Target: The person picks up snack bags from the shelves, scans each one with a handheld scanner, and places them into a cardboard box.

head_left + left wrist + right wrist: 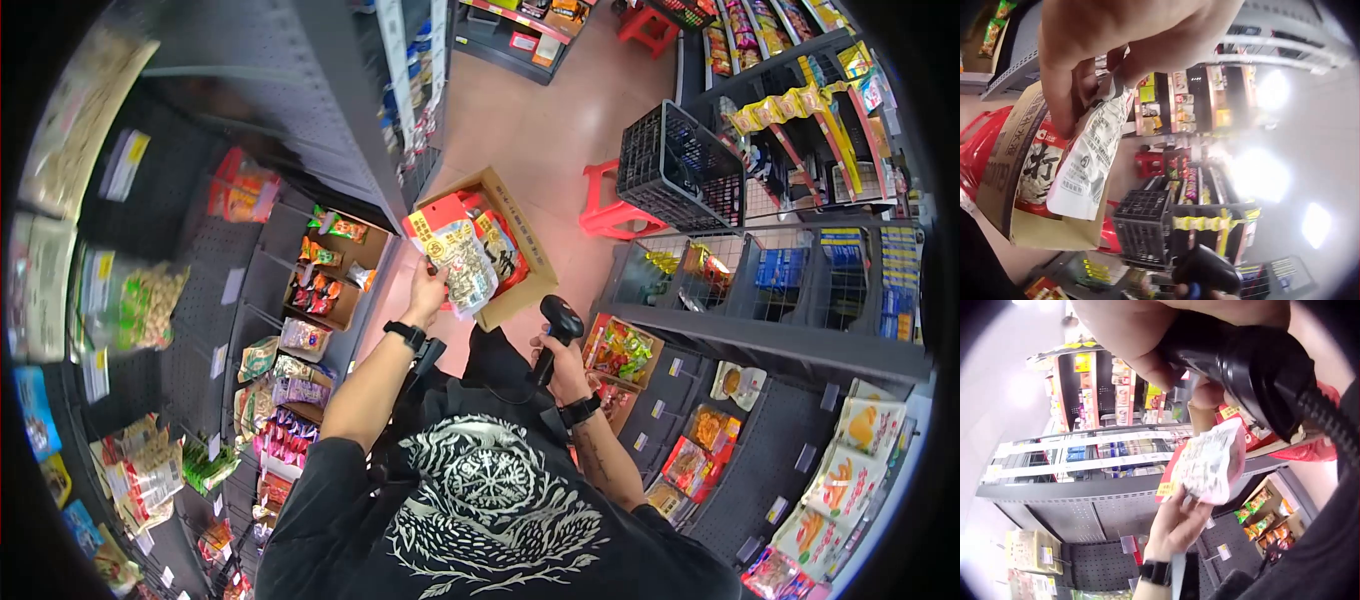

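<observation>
Left hand [428, 293] pinches snack packet [462, 262] at one end, long axis running away from it over cardboard box [535, 262]. Right hand [562, 365] wrapped round barcode scanner [558, 325], right of packet, apart.

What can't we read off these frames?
Print on the packet: too small in head view, blurred in left wrist view.
Trigger of the scanner: right hand wraps it, head and right wrist views.
Contents of the cardboard box: partly behind packet and left hand, head view.
Labels on left shelf goods: blurred, head view.
</observation>
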`<state>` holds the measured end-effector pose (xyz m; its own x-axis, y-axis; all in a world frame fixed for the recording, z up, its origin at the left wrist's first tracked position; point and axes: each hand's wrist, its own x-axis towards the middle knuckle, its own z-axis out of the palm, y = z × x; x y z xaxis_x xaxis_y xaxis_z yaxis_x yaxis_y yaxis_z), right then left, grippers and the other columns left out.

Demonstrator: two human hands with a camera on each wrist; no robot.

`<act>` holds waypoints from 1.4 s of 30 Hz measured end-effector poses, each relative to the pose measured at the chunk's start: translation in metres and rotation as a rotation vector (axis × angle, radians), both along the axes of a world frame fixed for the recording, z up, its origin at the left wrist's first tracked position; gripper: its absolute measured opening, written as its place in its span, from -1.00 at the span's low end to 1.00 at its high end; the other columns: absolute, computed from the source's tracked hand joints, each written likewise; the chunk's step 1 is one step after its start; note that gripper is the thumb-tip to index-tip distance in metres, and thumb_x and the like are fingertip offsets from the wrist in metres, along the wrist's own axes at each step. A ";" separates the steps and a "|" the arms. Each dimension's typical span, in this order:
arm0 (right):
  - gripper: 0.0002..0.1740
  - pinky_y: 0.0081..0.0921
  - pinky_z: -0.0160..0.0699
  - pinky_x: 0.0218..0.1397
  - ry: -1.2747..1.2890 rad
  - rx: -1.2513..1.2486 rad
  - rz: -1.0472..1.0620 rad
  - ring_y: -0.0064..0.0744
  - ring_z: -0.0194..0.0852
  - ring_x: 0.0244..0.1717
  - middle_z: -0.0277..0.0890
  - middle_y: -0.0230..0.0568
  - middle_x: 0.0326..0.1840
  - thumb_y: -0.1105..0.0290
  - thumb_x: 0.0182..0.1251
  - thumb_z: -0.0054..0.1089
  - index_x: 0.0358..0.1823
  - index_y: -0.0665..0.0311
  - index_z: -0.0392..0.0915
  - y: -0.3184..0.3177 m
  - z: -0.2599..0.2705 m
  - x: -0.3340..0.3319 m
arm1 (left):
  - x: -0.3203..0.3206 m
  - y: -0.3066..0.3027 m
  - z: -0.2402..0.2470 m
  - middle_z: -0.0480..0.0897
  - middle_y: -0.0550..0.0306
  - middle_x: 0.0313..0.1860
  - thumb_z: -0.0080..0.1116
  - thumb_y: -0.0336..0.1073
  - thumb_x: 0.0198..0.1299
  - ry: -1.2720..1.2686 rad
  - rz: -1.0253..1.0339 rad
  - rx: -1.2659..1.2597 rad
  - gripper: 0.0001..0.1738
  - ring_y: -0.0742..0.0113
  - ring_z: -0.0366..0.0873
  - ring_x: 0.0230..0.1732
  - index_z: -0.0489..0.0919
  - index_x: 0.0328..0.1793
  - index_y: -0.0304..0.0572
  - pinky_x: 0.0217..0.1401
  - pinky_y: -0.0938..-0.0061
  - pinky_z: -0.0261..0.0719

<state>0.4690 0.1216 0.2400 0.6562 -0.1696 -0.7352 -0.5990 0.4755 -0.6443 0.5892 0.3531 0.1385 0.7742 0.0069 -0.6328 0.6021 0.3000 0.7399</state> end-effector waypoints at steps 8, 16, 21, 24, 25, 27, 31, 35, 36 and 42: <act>-0.72 -0.50 0.52 -0.39 0.085 -0.078 0.159 -0.45 0.56 -0.41 0.62 -0.16 -0.32 0.45 0.23 0.18 -0.05 0.35 0.44 -0.077 -0.060 0.084 | 0.048 -0.077 -0.110 0.45 0.09 0.22 -0.07 -0.40 0.34 0.301 0.103 -0.035 -0.60 0.14 0.43 0.19 0.27 0.29 -0.01 0.09 0.04 0.47; -0.78 -0.52 0.53 -0.19 0.055 -0.356 0.619 -0.52 0.59 -0.32 0.64 -0.23 -0.28 0.35 0.21 0.26 -0.19 0.34 0.59 -0.098 -0.143 0.151 | 0.051 -0.100 -0.176 0.44 0.08 0.22 0.26 -0.25 0.14 0.543 0.174 0.278 -0.34 0.17 0.38 0.18 0.22 0.33 -0.10 0.20 0.05 0.29; -0.70 -0.44 0.54 -0.05 -0.096 -0.531 0.708 -0.42 0.61 -0.18 0.66 -0.20 -0.24 0.35 0.13 0.33 -0.11 0.28 0.58 -0.076 -0.168 0.154 | 0.039 -0.114 -0.183 0.45 -0.13 0.14 0.53 -0.22 -0.10 0.389 0.203 0.513 0.01 0.10 0.41 0.14 0.09 0.38 -0.33 0.22 0.30 0.36; -0.66 -0.39 0.55 -0.02 -0.073 -0.527 0.690 -0.26 0.67 -0.12 0.67 -0.10 -0.22 0.35 0.08 0.35 -0.10 0.28 0.57 -0.067 -0.171 0.149 | 0.041 -0.117 -0.161 0.43 -0.18 0.19 0.44 -0.15 -0.01 0.254 -0.073 0.717 -0.30 -0.02 0.41 0.18 0.40 0.21 -0.26 0.21 0.29 0.38; -0.66 -0.39 0.55 -0.02 -0.083 -0.548 0.698 -0.27 0.67 -0.13 0.67 -0.12 -0.22 0.35 0.08 0.35 -0.11 0.28 0.57 -0.066 -0.175 0.147 | 0.043 -0.117 -0.153 0.43 -0.18 0.19 0.44 -0.15 -0.01 0.262 -0.063 0.714 -0.30 -0.02 0.41 0.18 0.40 0.21 -0.26 0.21 0.29 0.38; -0.67 -0.39 0.55 -0.02 -0.089 -0.566 0.719 -0.28 0.67 -0.14 0.68 -0.13 -0.22 0.36 0.07 0.35 -0.12 0.28 0.57 -0.067 -0.181 0.141 | 0.037 -0.118 -0.148 0.49 -0.18 0.15 0.36 -0.13 0.07 0.226 -0.160 0.814 -0.52 -0.02 0.46 0.16 0.54 0.05 -0.25 0.17 0.32 0.42; -0.69 -0.40 0.58 -0.09 -0.186 -0.569 0.725 -0.31 0.68 -0.18 0.68 -0.11 -0.24 0.37 0.06 0.36 -0.14 0.29 0.58 -0.077 -0.184 0.135 | 0.013 -0.121 -0.152 0.67 -0.10 -0.20 0.27 -0.20 0.18 0.061 0.110 0.612 -0.64 0.10 0.63 -0.13 0.56 0.00 -0.28 0.00 0.37 0.52; -0.68 -0.35 0.60 -0.15 -0.289 -0.563 0.818 -0.17 0.66 -0.25 0.65 -0.08 -0.27 0.35 0.02 0.40 -0.17 0.27 0.58 -0.088 -0.189 0.114 | 0.043 -0.102 -0.093 0.66 0.13 -0.26 0.14 -0.33 0.29 -0.109 0.270 0.516 -0.80 0.43 0.54 -0.24 0.54 -0.06 -0.31 -0.12 0.47 0.51; -0.66 -0.33 0.60 -0.15 -0.358 -0.580 0.891 -0.11 0.65 -0.25 0.64 -0.07 -0.26 0.34 0.01 0.41 -0.17 0.27 0.58 -0.088 -0.192 0.107 | 0.059 -0.097 -0.083 0.65 0.10 -0.23 0.11 -0.28 0.32 -0.119 0.324 0.555 -0.76 0.42 0.53 -0.23 0.52 -0.04 -0.32 -0.14 0.45 0.51; -0.47 -0.19 0.51 0.09 -0.439 -0.454 1.077 0.06 0.54 -0.02 0.58 0.02 -0.10 0.28 -0.01 0.37 0.04 0.26 0.51 -0.068 -0.154 0.123 | 0.127 -0.075 -0.067 0.64 0.09 -0.17 0.11 -0.22 0.33 -0.155 0.308 0.622 -0.70 0.40 0.51 -0.16 0.51 -0.02 -0.35 -0.04 0.41 0.48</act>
